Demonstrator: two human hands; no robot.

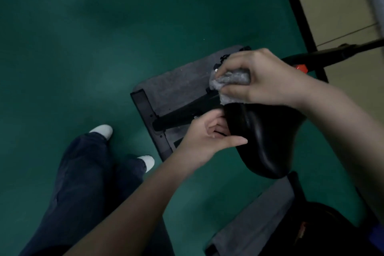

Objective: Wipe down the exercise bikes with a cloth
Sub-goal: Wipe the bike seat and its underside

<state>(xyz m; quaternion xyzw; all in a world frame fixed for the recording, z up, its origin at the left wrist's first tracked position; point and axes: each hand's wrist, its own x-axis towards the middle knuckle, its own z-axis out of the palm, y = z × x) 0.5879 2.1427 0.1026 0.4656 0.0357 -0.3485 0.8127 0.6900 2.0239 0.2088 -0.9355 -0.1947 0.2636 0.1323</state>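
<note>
wiping the far end of the saddle [268, 141] with the grey cloth [232, 79] bunched tight in the right hand [261, 77]; gripping its left edge in the curled left hand [207, 137]; seemingly early: frame [187, 114] and near-right bike [332, 230] left to do

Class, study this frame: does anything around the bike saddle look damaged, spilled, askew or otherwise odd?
Nothing stands out. The right hand grips the grey cloth against the saddle, the left hand holds its side, and the grey mat lies flat on the green floor; no spill shows.
</note>
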